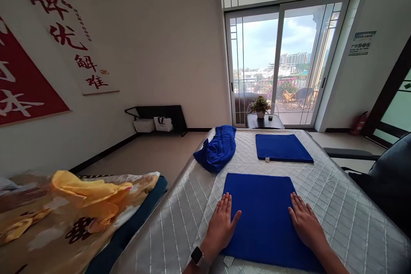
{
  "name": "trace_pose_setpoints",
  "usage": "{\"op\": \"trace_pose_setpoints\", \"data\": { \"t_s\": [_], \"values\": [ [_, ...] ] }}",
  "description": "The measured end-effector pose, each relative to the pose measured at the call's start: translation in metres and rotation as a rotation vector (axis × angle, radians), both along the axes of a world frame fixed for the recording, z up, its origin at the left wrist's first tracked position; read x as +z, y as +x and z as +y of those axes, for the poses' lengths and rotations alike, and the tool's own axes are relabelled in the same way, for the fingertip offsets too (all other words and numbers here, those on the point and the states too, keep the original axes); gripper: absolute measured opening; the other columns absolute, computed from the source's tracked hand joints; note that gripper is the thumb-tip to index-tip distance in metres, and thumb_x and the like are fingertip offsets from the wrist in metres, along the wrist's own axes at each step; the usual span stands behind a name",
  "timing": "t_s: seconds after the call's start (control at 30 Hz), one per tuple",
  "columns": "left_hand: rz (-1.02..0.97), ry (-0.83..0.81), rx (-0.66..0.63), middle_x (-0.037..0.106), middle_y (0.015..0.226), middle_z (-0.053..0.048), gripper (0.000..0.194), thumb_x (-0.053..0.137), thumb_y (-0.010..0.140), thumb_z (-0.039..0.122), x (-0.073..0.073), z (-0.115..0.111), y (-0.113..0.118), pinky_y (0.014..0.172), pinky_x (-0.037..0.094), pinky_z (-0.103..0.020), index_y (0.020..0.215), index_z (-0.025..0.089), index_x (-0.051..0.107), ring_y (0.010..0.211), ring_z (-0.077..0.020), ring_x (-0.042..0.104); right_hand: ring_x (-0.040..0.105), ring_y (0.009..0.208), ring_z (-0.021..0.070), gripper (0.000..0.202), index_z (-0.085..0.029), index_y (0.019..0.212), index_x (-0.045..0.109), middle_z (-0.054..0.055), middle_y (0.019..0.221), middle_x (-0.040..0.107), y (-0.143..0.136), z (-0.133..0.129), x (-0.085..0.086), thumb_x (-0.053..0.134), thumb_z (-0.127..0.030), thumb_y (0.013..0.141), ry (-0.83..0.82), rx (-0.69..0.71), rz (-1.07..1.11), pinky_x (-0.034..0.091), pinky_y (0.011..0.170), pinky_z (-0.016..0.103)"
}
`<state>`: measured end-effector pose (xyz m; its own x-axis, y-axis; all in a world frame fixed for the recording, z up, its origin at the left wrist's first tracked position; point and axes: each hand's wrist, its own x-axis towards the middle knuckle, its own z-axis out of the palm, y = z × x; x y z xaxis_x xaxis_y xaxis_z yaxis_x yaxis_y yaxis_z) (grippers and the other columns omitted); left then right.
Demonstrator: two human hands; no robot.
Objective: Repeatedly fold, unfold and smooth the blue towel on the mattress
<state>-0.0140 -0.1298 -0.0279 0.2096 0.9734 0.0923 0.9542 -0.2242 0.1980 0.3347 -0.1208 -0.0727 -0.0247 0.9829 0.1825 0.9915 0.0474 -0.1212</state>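
A flat blue cloth (261, 218), folded into a neat rectangle, lies before me on the quilted silver mattress (180, 218). My left hand (221, 222) rests flat on its left edge, fingers stretched out and thumb apart. On the opposite edge lies my right hand (303, 220), palm down with fingers extended. A small white tag (228, 261) pokes out at the near left corner. Farther back is a second folded blue cloth (282, 147), also with a white tag. To its left sits a crumpled blue cloth (220, 147) in a loose heap.
At the left, a low bed with a patterned cover (35, 218) holds a rumpled yellow cloth (86, 192). Beyond the mattress stands a small black table (265, 123) with a potted plant (260, 106). A dark chair (391, 171) flanks the right side.
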Motion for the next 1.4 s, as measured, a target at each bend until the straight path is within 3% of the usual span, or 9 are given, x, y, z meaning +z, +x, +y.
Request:
{"op": "trace_pose_setpoints", "data": {
  "t_s": [0.37,0.63,0.83,1.03,1.17,1.3,1.4],
  "values": [
    [-0.064,-0.047,0.006,0.019,0.169,-0.014,0.087,0.017,0.102,0.07,0.008,-0.004,0.002,0.13,0.025,-0.048,0.161,0.007,0.026,0.158,-0.0274,0.019,0.031,0.154,0.0258,0.061,-0.01,0.154,0.047,0.014,0.165,0.036,0.007,-0.002,-0.004,0.024,-0.031,0.101,0.024,0.029,-0.04,0.03,0.123,0.052],
    [-0.075,-0.026,-0.008,0.019,0.17,-0.013,0.084,0.021,0.103,0.068,-0.003,0.001,-0.002,0.129,0.027,-0.048,0.162,0.008,0.024,0.158,-0.0275,0.02,0.027,0.155,0.0255,0.067,-0.012,0.159,0.04,0.01,0.167,0.031,0.011,-0.04,-0.014,0.019,-0.042,0.103,-0.032,0.009,0.011,0.031,0.124,0.051],
    [-0.041,0.015,-0.005,0.021,0.17,-0.014,0.082,0.023,0.104,0.066,-0.01,0.005,-0.002,0.129,0.027,-0.048,0.162,0.009,0.027,0.157,-0.027,0.021,0.024,0.155,0.0237,0.064,-0.011,0.16,0.037,0.01,0.167,0.03,-0.001,-0.052,-0.002,0.021,-0.037,0.104,-0.044,-0.01,0.0,0.024,0.126,0.052],
    [-0.006,0.038,0.012,0.026,0.169,-0.015,0.079,0.026,0.105,0.063,0.001,0.004,0.003,0.128,0.029,-0.049,0.161,0.008,0.029,0.157,-0.028,0.024,0.02,0.157,0.0229,0.063,-0.01,0.161,0.033,0.01,0.168,0.026,-0.008,-0.054,0.013,0.021,-0.036,0.104,-0.093,-0.026,0.015,0.019,0.128,0.05],
    [-0.021,0.022,-0.135,0.026,0.169,-0.012,0.074,0.024,0.106,0.061,0.016,-0.009,0.041,0.126,0.033,-0.049,0.163,0.014,0.024,0.156,-0.028,0.027,0.019,0.157,0.0241,0.064,-0.009,0.161,0.032,0.011,0.168,0.026,-0.008,-0.054,0.013,0.021,-0.037,0.104,-0.091,-0.027,0.041,0.019,0.128,0.05],
    [-0.079,0.025,-0.423,0.023,0.17,-0.009,0.072,0.024,0.107,0.059,0.026,-0.024,0.112,0.128,0.031,-0.044,0.165,0.017,0.018,0.157,-0.0248,0.024,0.022,0.156,0.0248,0.064,-0.011,0.16,0.036,0.01,0.168,0.028,-0.004,-0.054,0.006,0.019,-0.037,0.104,-0.05,0.003,0.01,0.021,0.127,0.051],
    [-0.131,0.037,-0.527,0.021,0.17,-0.008,0.07,0.024,0.107,0.056,0.024,-0.025,0.161,0.13,0.026,-0.043,0.165,0.016,0.018,0.158,-0.0235,0.02,0.025,0.155,0.0253,0.062,-0.016,0.158,0.043,0.008,0.166,0.032,0.0,-0.055,0.0,0.021,-0.038,0.104,-0.025,0.034,-0.013,0.024,0.126,0.052]
  ]
}}
